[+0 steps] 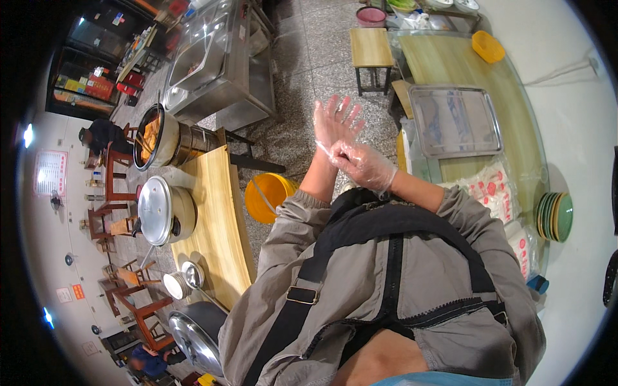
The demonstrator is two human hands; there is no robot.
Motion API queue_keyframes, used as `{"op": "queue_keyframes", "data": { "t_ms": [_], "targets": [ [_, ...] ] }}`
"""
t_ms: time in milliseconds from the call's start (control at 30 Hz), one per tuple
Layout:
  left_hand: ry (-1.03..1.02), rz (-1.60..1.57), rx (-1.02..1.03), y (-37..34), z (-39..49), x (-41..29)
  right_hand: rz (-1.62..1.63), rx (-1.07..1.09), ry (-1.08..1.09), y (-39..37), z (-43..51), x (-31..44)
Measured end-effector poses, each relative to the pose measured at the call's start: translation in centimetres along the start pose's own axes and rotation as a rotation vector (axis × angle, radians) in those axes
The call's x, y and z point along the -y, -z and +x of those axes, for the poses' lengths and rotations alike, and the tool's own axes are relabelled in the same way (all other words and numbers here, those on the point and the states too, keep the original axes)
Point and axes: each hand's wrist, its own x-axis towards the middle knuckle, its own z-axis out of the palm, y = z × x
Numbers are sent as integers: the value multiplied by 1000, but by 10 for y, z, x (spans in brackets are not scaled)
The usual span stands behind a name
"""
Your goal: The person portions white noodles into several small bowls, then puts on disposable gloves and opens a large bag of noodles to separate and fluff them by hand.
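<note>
Both hands wear thin clear plastic gloves. My left hand (336, 120) is raised with its fingers spread and holds nothing. Just below it, my right hand (365, 163) pinches the cuff of the left glove (324, 148) at the wrist. Beyond the hands lies the speckled tiled floor (301, 91). A yellow bucket (270, 198) with a handle stands on the floor to the left of my forearms. To the right, a clear-lidded tray (456, 120) rests on a wood-patterned table (516, 101).
On the left, a wooden counter (212, 193) bears a lidded pot (157, 211) and stacked bowls (177, 285). Near it are a pot of food (149, 137) and a steel serving station (241, 72). A stool (371, 48) stands ahead; green plates (555, 217) are at right. Two people are far left.
</note>
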Motion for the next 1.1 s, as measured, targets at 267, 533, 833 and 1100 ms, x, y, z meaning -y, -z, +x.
{"op": "queue_keyframes", "data": {
  "t_ms": [267,533,833,1100],
  "targets": [
    [-581,1315,-344,24,43,7,-27,75,95,-3,-1,3],
    [-620,2534,-124,32,37,-6,-189,-180,-66,22,14,7],
    [115,2303,-130,22,21,1,-411,-76,-33,6,21,-17],
    [150,2381,-66,18,-6,4,-386,-79,-148,3,19,-35]
  ]
}}
